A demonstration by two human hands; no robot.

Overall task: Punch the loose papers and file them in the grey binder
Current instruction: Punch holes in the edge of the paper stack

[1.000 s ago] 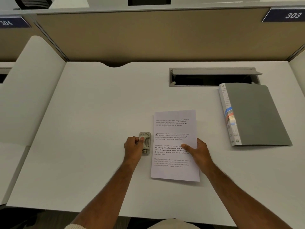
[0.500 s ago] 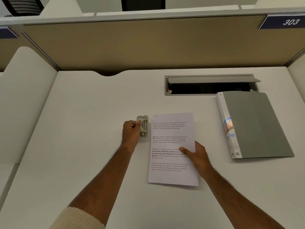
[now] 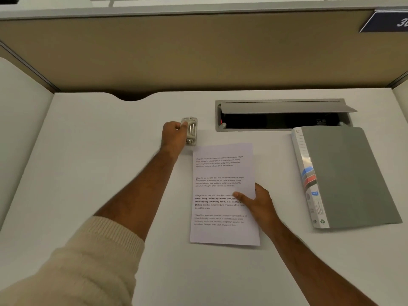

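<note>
A stack of printed white papers [image 3: 220, 233] lies on the white desk [image 3: 99, 173] in front of me. My right hand [image 3: 256, 202] grips the stack's right edge, thumb on top of the text. A small metal hole punch [image 3: 191, 131] sits beyond the papers' top left corner, apart from them, and my left hand [image 3: 174, 135] holds it from its left side. The grey binder [image 3: 351, 173] lies closed to the right of the papers, its labelled spine facing them.
An open cable hatch [image 3: 284, 115] is sunk into the desk behind the papers and binder, its lid raised. A beige partition [image 3: 198, 54] closes the back of the desk, and white side panels [image 3: 19, 120] stand at left and right.
My left hand has moved the hole punch away from the papers' left edge, up the desk past their top left corner. My right hand has kept its hold on the papers.
</note>
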